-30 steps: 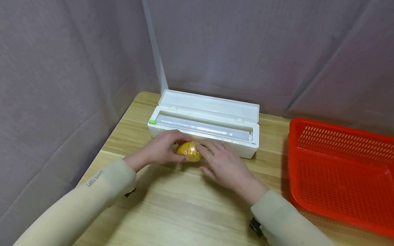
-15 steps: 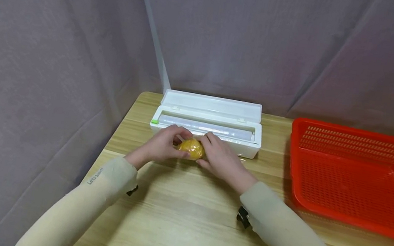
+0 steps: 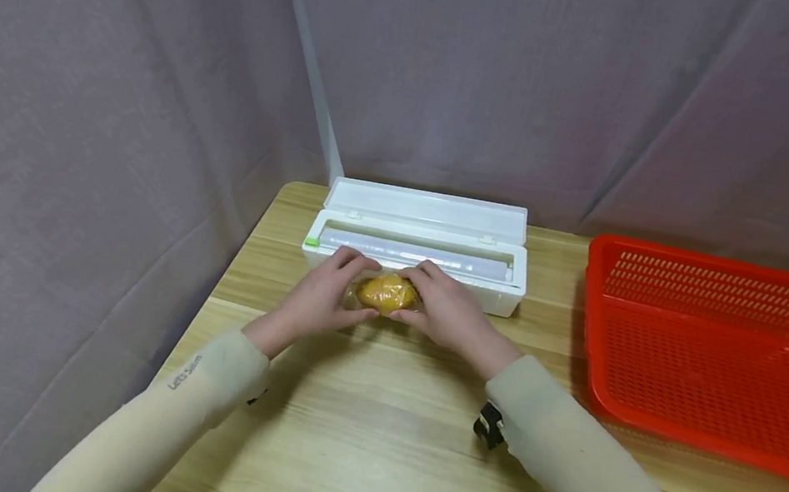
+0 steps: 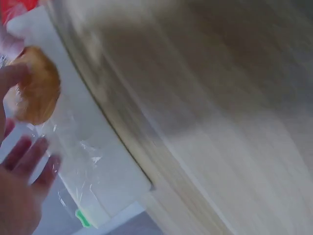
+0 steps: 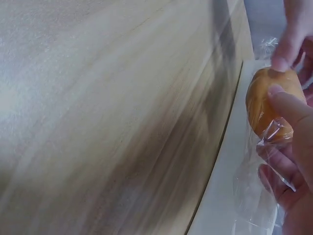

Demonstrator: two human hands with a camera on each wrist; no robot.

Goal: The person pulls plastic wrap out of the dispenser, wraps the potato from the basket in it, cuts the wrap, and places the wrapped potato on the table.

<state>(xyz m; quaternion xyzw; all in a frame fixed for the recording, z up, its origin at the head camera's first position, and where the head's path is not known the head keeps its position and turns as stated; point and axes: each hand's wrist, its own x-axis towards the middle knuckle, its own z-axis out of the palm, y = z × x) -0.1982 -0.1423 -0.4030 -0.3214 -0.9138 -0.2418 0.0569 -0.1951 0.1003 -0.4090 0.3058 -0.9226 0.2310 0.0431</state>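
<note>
Wooden table (image 3: 364, 460); left fingers (image 3: 356, 317), right fingers (image 3: 412, 317) grip oval yellow-orange fruit (image 3: 388, 294), glossy in crinkled clear film (image 5: 272, 131).

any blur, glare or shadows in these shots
Head view: fairly sharp, small highlights on the wrapped yellow fruit, soft shadows beside the arms on the table; left wrist view: blurry, table grain smeared, dark shadow toward the upper right; right wrist view: pale glare at the left edge, bright glints on the film.

Mid-frame, the fruit (image 3: 388, 294) was between the left hand (image 3: 323, 293) and right hand (image 3: 448, 311), before the cling-film dispenser (image 3: 496, 301), a film roll (image 3: 416, 255) inside. At frame right, a basket (image 3: 694, 376) stood on the table (image 3: 364, 460).
</note>
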